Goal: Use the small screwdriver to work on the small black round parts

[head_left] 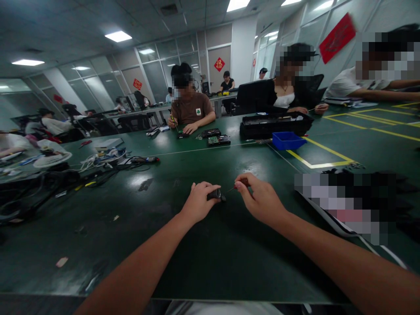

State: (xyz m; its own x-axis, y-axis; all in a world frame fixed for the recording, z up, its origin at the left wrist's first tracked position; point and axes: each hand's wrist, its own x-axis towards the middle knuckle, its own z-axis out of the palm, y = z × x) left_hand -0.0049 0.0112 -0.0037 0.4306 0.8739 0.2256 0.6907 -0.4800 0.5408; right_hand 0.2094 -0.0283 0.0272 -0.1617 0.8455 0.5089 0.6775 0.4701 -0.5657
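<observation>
My left hand [199, 201] is closed around a short black cylindrical part [214, 194], resting low over the green table. Its round end faces right, towards my other hand. A small black piece [223, 198] sits right beside that end; whether it is joined on cannot be made out. In my right hand [259, 197], thumb and fingers pinch a thin screwdriver [243, 182] with a dark reddish handle. Its slim shaft points left and down at the black part. A small gap seems to lie between tip and part, though contact is hard to judge.
Cables [108, 164] and tools crowd the left side of the green table [197, 162]. Ahead are circuit boards [219, 140], a long black housing [275, 125] and a blue bin [288, 141]. A dark, partly blurred pile [354, 205] lies right. Several co-workers sit around.
</observation>
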